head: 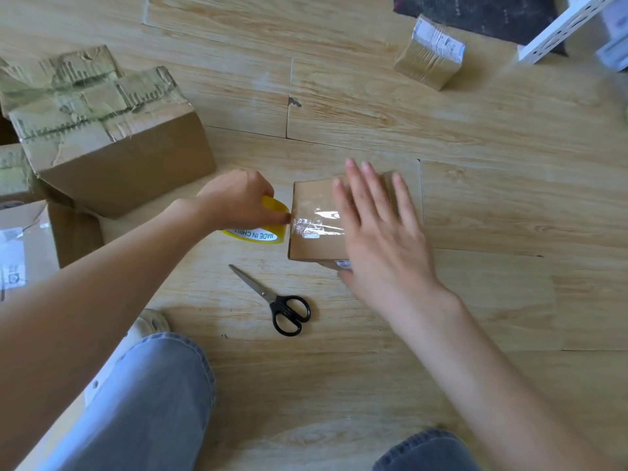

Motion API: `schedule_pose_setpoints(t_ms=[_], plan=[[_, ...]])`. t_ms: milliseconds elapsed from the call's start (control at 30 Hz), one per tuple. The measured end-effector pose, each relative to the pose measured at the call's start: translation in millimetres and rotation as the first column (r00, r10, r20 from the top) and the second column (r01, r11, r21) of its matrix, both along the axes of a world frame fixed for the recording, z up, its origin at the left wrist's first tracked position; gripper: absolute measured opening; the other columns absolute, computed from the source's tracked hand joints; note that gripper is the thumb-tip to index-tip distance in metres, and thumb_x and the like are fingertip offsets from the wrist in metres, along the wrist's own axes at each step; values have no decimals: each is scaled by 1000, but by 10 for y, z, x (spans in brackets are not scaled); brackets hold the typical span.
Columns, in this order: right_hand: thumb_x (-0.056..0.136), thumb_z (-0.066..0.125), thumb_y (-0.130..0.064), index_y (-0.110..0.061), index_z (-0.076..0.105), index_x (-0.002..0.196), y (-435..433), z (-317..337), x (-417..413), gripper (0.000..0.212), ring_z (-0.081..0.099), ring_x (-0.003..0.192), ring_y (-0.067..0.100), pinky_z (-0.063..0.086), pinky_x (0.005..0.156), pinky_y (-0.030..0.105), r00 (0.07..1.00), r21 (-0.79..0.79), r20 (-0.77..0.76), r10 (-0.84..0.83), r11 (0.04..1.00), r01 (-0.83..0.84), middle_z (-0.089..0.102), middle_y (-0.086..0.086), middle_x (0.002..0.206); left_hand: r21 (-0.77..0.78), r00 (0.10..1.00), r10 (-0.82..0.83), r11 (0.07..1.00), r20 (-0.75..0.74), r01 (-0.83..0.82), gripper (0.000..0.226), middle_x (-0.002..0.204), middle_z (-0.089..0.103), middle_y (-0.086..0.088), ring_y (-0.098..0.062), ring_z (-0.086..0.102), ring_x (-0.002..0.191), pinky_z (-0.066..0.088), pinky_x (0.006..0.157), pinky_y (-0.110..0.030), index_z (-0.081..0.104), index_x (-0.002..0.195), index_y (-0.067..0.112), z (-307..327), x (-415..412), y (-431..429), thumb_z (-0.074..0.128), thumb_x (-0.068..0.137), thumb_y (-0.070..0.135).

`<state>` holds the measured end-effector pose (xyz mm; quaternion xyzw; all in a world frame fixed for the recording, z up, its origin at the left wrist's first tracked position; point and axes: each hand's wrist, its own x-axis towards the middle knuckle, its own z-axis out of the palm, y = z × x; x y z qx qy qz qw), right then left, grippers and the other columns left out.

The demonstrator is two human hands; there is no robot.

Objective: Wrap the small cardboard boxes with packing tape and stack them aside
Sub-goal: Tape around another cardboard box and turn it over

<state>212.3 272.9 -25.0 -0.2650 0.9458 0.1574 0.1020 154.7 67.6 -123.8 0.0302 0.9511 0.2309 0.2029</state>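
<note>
Looks like roughly one down and a second in progress, going by the floor. Got one small wrapped box (pixel 430 52) already covered all over in tape and parked well apart at the top right, near the white shelf frame (pixel 560 28). Just the one there, so no real stack yet.

Currently working on a plain box (pixel 316 198), flat on the wooden floor (pixel 339 113) in the middle, just ahead of the knees. Only seeing a single shiny strip of tape (pixel 316 227) across its top, running from the left edge towards the middle, with bare cardboard everywhere else. Seems not cut from the roll yet either.

Left hand (pixel 238 198): curled round the yellow tape roll (pixel 258 234), tight up against the left edge of the box. Right hand (pixel 380 239): wide and flat, fingers spread, palm down on the right half of the box top. Pressing or smoothing, can't tell which, bit blurry. Scissors (pixel 275 300) lying closed and untouched on the floor just below the box, tips pointing up-left towards the roll.

Orientation: broad face up, long axis roughly left to right in the view, short left end facing the roll. Can't be certain, with the right end hidden under the hand.

Probably left to do: more passes round, a snip, then over beside the wrapped one. Could be more inside the big cartons (pixel 112 137) on the left, no way to tell
</note>
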Motion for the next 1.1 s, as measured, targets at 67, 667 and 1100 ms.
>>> schedule_pose_setpoints(t_ms=[67, 667, 1100], plan=[[84, 71, -36, -7, -20, 150, -201, -45, -96, 116, -23, 146, 30, -26, 109, 47, 998, 27, 49, 49, 998, -50, -26, 18, 157, 5, 1000, -11, 1000, -18, 11, 55, 51, 45, -1, -16, 42, 48, 32, 45, -27, 46, 51, 15, 13, 3, 35, 60, 67, 65], [46, 92, -45, -12, 24, 146, 88, -206, -467, 125, 33, 123, 10, 20, 93, 8, 925, -614, 362, -117, 716, 331, 31, -2, 140, 583, 998, -27, 812, 55, -11, 71, 66, 41, -16, -21, 39, 66, 28, 64, -37, 56, 74, -9, 612, -31, -667, 65, 63, 61], [39, 87, -48, -17, 28, 145, 484, -287, -243, 125, 33, 120, -3, 19, 96, -4, 923, -721, 345, -171, 581, 377, 30, -16, 133, 238, 995, 40, 971, -95, -16, 108, 78, 60, -26, -16, 47, 61, 38, 57, -30, 65, 80, -4, 810, -96, -737, 58, 35, 94]])
